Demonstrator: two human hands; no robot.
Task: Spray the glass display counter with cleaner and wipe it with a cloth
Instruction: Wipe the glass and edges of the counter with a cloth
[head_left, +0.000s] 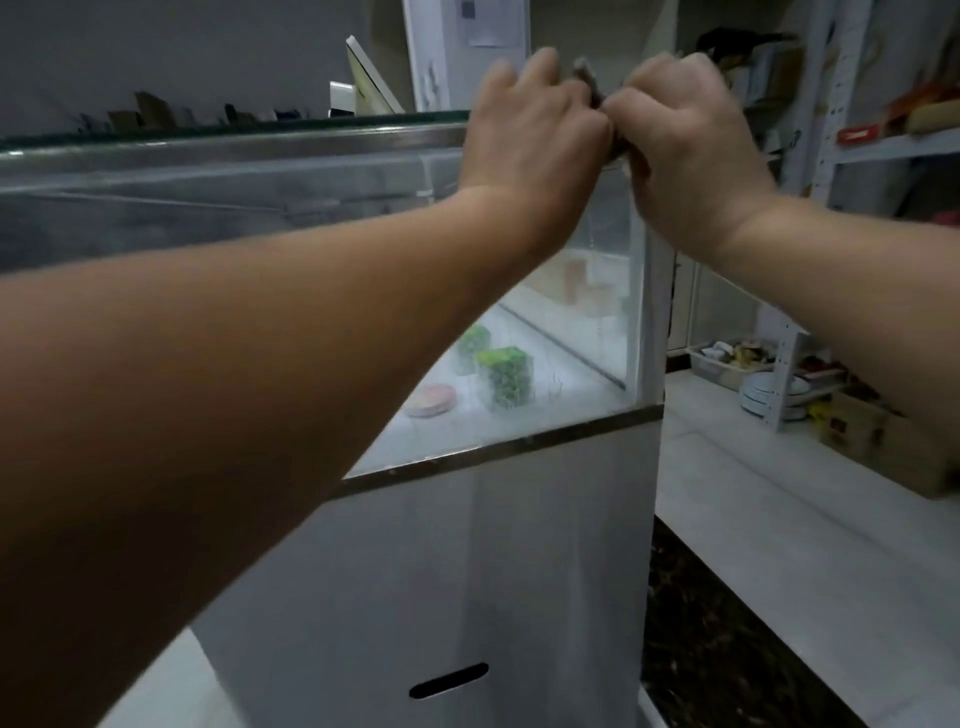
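Head view shows the left hand (535, 130) and the right hand (691, 150) both curled and pinching a small dark cloth (589, 78) between them, at the top corner of the glass display counter (208, 208). Its glass looks misty and speckled, so I judge that spraying is done and most of the wiping is left.

Glass display counter (519, 571): misty panes, white base, centre frame. Cloth (586, 75): grey, bunched, upper centre, at counter's top corner.

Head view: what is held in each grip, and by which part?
Left grip and right grip both pinch one small bunched cloth between them; the exact part is hidden.
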